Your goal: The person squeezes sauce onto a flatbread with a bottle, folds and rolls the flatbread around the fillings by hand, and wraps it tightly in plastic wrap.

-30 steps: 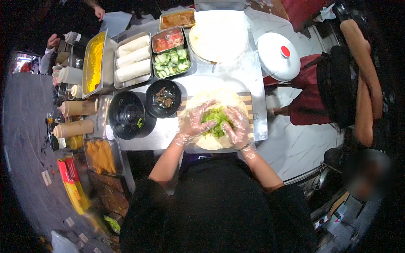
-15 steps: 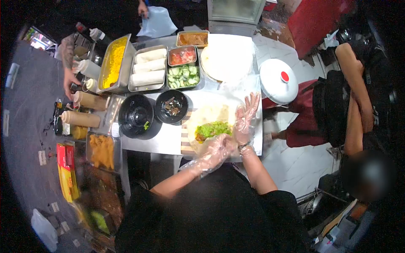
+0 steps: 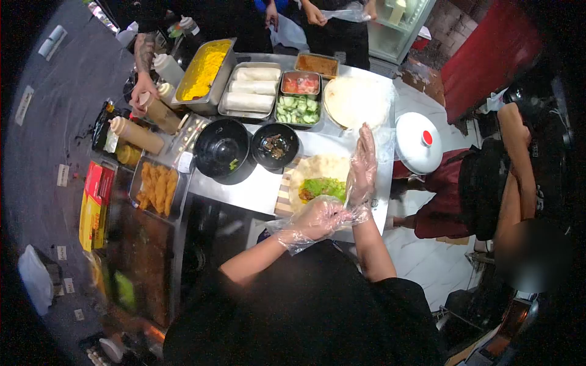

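A flatbread (image 3: 314,168) lies on a striped board (image 3: 285,194), topped with shredded lettuce (image 3: 325,187) and some brown filling. My left hand (image 3: 320,218), in a clear plastic glove, is closed at my right wrist, with its fingers pinching the glove's cuff. My right hand (image 3: 363,161), also gloved, is held up at the flatbread's right side, its fingers stretched out and nothing in them. Two black bowls stand left of the board: one (image 3: 221,147) with a scrap of green, the other (image 3: 275,146) with some dark chopped filling.
Trays of yellow food (image 3: 207,70), white rolls (image 3: 250,88), tomato (image 3: 300,84) and cucumber (image 3: 298,110) line the back. Stacked flatbreads (image 3: 357,100) sit behind the board. A co-worker's hand (image 3: 144,91) is at the sauce bottles. Another person stands right, beside a white lid (image 3: 419,143).
My hands have come off the lettuce, and my left hand has gone to my right wrist. The view has shifted, and a co-worker's hand has reached a sauce bottle.
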The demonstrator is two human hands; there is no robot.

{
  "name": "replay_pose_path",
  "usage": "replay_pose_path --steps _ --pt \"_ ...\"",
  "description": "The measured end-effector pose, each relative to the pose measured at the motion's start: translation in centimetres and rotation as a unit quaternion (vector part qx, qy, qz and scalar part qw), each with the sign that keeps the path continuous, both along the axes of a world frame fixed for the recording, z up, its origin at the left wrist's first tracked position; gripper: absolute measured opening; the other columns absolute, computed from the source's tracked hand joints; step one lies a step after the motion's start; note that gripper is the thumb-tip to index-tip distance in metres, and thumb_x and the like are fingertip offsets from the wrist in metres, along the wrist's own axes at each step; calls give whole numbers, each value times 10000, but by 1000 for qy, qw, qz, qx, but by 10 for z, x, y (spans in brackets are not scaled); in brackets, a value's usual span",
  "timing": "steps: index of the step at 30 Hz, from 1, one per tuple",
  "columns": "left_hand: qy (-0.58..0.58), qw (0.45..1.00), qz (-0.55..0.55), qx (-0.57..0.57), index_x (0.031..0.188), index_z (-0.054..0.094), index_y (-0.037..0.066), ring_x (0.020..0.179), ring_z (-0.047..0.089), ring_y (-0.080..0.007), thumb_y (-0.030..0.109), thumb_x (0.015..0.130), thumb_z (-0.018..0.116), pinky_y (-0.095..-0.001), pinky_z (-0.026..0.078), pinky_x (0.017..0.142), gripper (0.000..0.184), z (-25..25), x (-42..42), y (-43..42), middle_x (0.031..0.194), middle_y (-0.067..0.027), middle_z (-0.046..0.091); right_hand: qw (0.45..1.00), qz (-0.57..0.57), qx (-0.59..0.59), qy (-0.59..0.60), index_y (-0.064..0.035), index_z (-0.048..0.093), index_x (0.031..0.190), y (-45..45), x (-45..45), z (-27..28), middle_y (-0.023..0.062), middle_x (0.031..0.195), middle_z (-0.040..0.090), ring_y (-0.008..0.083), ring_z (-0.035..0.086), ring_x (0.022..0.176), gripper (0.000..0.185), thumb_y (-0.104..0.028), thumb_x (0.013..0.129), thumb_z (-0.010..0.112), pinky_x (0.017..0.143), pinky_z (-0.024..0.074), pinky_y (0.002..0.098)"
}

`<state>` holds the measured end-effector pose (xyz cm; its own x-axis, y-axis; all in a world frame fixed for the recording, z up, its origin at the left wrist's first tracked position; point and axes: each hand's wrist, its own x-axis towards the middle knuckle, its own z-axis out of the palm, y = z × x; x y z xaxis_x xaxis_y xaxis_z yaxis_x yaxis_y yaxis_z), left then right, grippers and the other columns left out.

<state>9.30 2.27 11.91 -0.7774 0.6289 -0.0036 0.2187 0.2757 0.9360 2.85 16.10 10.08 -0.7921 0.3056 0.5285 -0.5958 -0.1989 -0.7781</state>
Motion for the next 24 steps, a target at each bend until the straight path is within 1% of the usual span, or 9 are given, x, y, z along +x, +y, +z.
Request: replay_pose_path --steps 5,7,8,10,12,15,21,23,24 --pt "-49 994 29 92 811 651 30 673 568 -203 265 951 574 -356 459 647 284 -32 12 -14 709 -95 588 990 -71 110 -44 2 527 1302 -18 3 -13 143 1288 558 231 510 1220 482 31 835 645 1071 381 368" --pt "-61 989 57 125 836 655 44 672 567 -186 272 976 544 -344 472 652 290 -51 12 -30 719 -69 594 964 29 2 -266 4 589 1203 -23 14 -8 94 1116 631 161 592 1012 307 -23 899 623 901 500 299" --pt "-162 966 47 197 888 656 37 689 577 -140 256 992 514 -299 481 648 281 -61 7 -42 750 -52 612 963 -64 23 -260 7 625 1071 -36 19 8 -9 844 622 46 552 679 162 -100 953 593 586 458 201" --pt "-226 888 31 398 1042 615 42 737 584 -77 271 1034 430 -218 483 663 295 -74 -5 -71 865 -27 632 970 -83 18 -229 2 628 1058 -31 26 -17 -5 838 621 58 554 665 152 -98 949 592 581 464 211" --pt "-229 804 324 443 1077 579 30 787 589 -81 350 1028 429 -229 481 729 357 -63 -14 -87 918 -39 632 965 -87 117 -220 6 620 1055 -44 51 -14 33 884 638 98 583 703 199 -158 941 611 633 493 250" --pt "-112 740 527 402 1408 347 136 1122 516 -265 511 997 407 -425 390 985 560 -54 -31 -119 1278 -143 513 903 -3 402 -152 28 590 1103 -90 110 -9 124 963 672 173 647 744 430 -311 867 707 698 532 326" --pt "-53 816 463 341 1491 167 175 1299 397 -323 529 1003 350 -484 302 1063 630 -51 -21 -127 1469 -184 336 831 -67 523 -178 -38 613 1058 -170 145 -12 132 912 670 306 661 736 350 -292 832 695 661 536 399" --pt "-49 828 453 327 1478 219 170 1274 428 -308 502 1009 369 -475 334 1046 594 -62 -15 -127 1434 -174 392 758 21 601 -251 -45 649 1039 -166 141 -22 138 992 690 305 672 852 288 -240 828 662 732 542 380" --pt "-84 839 435 315 1463 265 158 1260 447 -294 478 1014 377 -462 353 1036 562 -64 -13 -129 1399 -168 437 851 -15 502 -156 -124 598 913 -168 143 -35 94 797 625 316 634 714 111 -222 867 571 609 518 435"
